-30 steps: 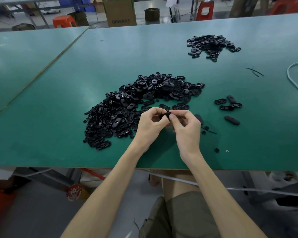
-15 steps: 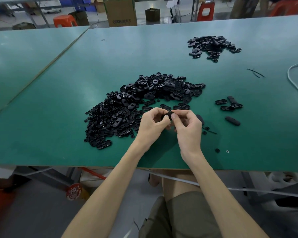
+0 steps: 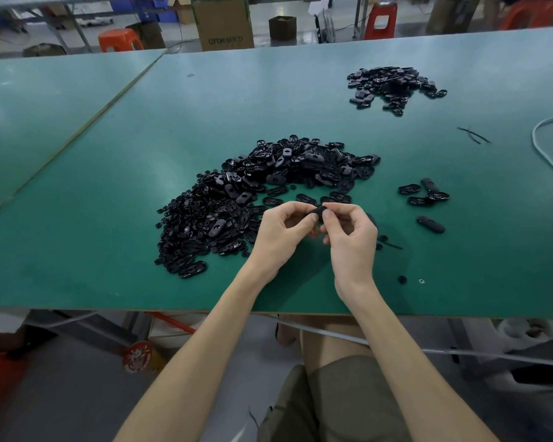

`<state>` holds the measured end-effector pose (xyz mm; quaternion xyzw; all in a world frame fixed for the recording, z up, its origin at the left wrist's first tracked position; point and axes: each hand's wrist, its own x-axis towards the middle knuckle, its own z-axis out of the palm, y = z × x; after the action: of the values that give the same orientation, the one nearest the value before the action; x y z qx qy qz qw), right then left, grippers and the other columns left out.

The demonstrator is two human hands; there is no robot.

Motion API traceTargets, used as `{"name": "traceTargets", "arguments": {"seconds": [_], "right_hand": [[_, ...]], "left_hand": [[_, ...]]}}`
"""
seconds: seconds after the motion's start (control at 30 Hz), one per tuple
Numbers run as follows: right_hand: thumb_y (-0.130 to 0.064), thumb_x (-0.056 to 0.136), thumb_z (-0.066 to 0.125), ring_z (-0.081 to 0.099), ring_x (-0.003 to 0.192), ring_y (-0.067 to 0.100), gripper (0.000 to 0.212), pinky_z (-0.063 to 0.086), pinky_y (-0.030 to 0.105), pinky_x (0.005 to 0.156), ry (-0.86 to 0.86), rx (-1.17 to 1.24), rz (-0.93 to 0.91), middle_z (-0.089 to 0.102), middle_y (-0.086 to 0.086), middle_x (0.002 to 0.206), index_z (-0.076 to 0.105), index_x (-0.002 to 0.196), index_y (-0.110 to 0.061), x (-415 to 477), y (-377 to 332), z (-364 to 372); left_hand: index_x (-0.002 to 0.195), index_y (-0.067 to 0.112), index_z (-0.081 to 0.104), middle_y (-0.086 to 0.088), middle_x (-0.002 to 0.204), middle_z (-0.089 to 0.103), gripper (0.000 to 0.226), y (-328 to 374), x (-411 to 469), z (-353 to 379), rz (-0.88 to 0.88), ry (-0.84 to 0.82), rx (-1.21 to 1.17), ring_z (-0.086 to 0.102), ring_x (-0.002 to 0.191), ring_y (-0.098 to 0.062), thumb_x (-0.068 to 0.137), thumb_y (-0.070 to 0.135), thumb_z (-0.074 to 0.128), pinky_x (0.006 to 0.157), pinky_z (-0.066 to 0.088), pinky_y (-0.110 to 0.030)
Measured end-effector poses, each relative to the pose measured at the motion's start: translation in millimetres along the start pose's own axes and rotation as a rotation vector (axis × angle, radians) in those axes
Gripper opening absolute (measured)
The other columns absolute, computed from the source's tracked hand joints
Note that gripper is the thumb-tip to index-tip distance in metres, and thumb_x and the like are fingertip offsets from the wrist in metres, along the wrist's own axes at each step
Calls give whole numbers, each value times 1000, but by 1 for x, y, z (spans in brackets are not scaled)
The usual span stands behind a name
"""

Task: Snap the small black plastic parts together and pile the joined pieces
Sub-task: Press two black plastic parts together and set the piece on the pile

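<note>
Black plastic part [image 3: 316,213] is held between our two hands, a little above the green table [image 3: 109,193], at the near right side of the large heap of loose parts [image 3: 262,189]. Our left hand [image 3: 278,231] pinches its left end between thumb and forefinger. Our right hand [image 3: 351,237] pinches the right end in the same way, with the thumb on the side facing us. The other fingers of both hands are curled and carry nothing. The fingertips cover most of the part, so we cannot tell if the two halves are already closed.

To do this step well, we think the edges should line up all around before we press. We then squeeze straight, thumb against forefinger, at both ends together. If we press only at one end, or twist, a small clip can bend and the seam will stay open on one side. We feel for the click and slide a thumb along the rim to check that it is flush.

For piling, the closed oval piece [image 3: 430,224] and the small group [image 3: 426,194] lie to the right. A smaller pile [image 3: 393,86] lies far right, and it is probably the joined ones.
</note>
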<state>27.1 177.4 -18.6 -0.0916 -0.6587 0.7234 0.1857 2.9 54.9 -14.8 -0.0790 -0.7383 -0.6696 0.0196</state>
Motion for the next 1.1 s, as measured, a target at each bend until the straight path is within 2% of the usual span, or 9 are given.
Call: {"name": "traceTargets", "arguments": {"seconds": [0.23,0.37,0.43,0.57,0.67,0.73,0.8,0.93,1.1], "right_hand": [[-12,103,60,67,74,5,14,53,21,65,17,12,16,74,-1,89,71,108,-19,-1,-2,1],[-8,103,58,68,76,4,18,57,28,76,-7,-48,18,75,-1,94,70,110,-20,-1,-3,2],[-3,101,57,65,68,4,18,53,25,71,-50,-75,6,73,-3,86,70,103,-16,-1,-3,3],[0,96,52,39,48,3,33,31,14,49,-85,-101,52,48,-18,52,51,72,-22,-1,-3,3],[5,93,51,32,59,8,25,29,26,53,-108,-34,62,43,-12,61,50,74,-11,-4,-6,-1],[3,95,55,43,72,19,5,37,34,64,-104,67,60,55,6,81,60,95,6,-6,-8,-1],[8,98,55,53,77,19,17,43,34,68,-83,222,117,62,12,92,61,112,13,-8,-10,-2],[12,97,55,57,79,19,14,45,35,69,-95,130,108,67,8,91,65,106,9,-9,-11,-4],[11,97,53,58,84,26,13,47,48,79,-124,-19,139,66,20,91,63,100,2,-6,-10,-2]], "left_hand": [[101,11,74,-6,85,76,8,6,0,2,56,61,24,71,74,-17,97,6,70,76,59,-32],[101,15,76,-5,87,76,11,32,14,9,122,116,88,68,77,-14,95,7,72,77,57,-35],[102,13,78,1,85,77,13,54,27,20,142,54,147,71,77,-11,92,6,74,80,60,-33],[103,10,77,4,77,76,16,84,52,62,113,-209,308,70,68,1,88,4,74,68,48,-7],[103,9,77,0,73,77,17,85,65,95,73,-338,396,64,59,4,89,2,71,61,46,-8],[109,7,75,-5,79,79,22,78,69,111,35,-387,414,66,65,0,90,1,69,68,53,-17],[124,7,70,-8,97,80,33,69,70,121,-3,-417,398,71,82,-8,91,2,69,81,58,-27],[142,15,62,-2,130,72,48,57,70,118,7,-490,380,65,123,-11,95,7,65,96,54,-27],[140,12,63,1,132,70,45,56,67,105,55,-514,378,62,127,-8,96,1,64,112,46,-30]]}}
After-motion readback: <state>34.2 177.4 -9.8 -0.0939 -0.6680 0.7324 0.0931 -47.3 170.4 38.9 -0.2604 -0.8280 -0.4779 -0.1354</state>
